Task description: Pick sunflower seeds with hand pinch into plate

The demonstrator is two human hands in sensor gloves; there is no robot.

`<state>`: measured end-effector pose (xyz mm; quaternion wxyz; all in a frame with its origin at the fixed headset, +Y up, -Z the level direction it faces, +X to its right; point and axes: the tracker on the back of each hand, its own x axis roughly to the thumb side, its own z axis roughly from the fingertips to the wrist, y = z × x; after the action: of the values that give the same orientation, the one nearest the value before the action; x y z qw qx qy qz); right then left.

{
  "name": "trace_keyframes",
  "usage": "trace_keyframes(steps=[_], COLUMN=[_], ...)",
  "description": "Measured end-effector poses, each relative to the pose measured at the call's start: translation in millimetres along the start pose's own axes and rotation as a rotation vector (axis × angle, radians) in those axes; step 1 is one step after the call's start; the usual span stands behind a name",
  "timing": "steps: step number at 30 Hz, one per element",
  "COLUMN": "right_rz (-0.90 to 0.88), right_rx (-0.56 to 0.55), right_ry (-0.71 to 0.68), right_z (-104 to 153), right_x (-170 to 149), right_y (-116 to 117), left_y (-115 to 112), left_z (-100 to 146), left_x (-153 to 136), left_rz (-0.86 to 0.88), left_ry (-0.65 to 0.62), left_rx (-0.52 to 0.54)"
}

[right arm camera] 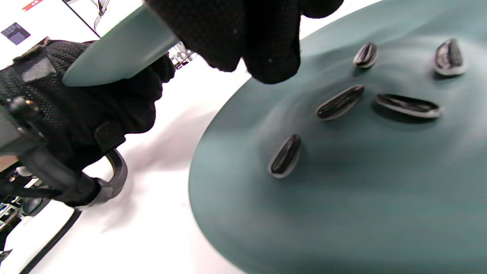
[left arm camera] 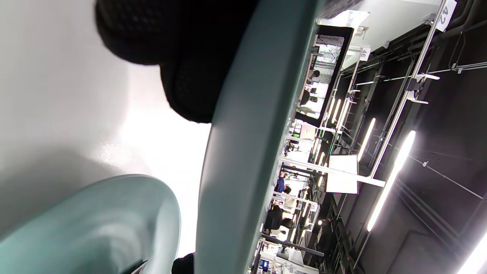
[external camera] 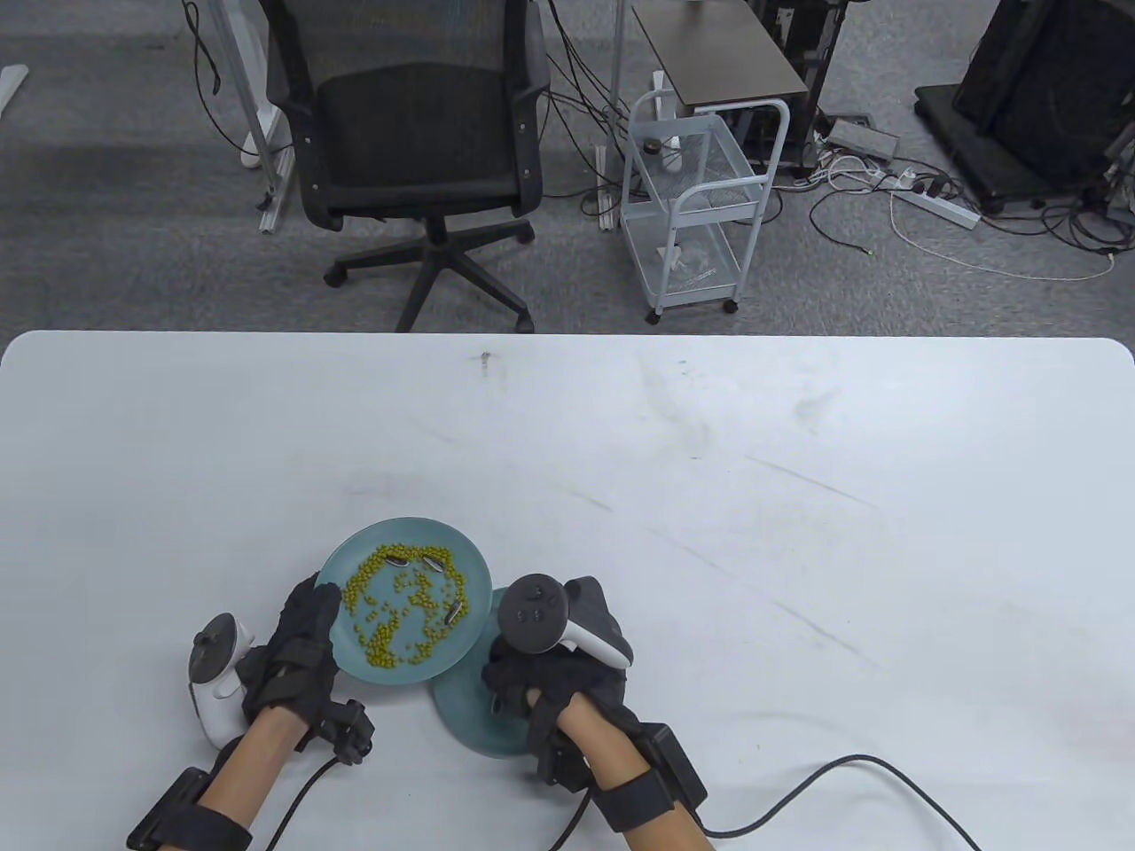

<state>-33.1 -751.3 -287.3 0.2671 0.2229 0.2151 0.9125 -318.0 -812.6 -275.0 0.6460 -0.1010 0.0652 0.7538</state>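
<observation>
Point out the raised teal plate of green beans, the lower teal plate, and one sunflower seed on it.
Raised teal plate of green beans (external camera: 473, 567): table view, bare right rim.
Lower teal plate (right arm camera: 342, 213): right wrist view, bare surface.
Striped sunflower seed (right arm camera: 285, 156): right wrist view, shell middle.

Two plates near the table's (external camera: 798, 443) near edge.
Raised plate (external camera: 470, 567) with beans (external camera: 390, 620) and seeds (external camera: 436, 562) left, overlapping lower plate (right arm camera: 342, 213) right, five seeds (right arm camera: 339, 101) on it.
</observation>
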Motion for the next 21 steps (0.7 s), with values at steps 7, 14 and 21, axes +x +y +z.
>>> trace_keyframes(steps=[7, 14, 21], right_rz=[-0.008, -0.027, -0.036], right_rx=[-0.015, -0.044, -0.095], right_ry=[-0.001, 0.01, 0.01], right_z=[-0.5, 1.4, 6.1], right_x=[-1.2, -4.8, -5.2], right_y=[-1.0, -7.2, -16.5], left_y=[0.0, -0.6, -1.4], left_z=[0.4, 0.4, -0.3], left_x=[-0.2, -1.2, -3.2], left_rz=[0.0, -0.003, -0.006], left_ry=[-0.001, 0.0, 0.006], left_rx=[0.003, 0.003, 0.001])
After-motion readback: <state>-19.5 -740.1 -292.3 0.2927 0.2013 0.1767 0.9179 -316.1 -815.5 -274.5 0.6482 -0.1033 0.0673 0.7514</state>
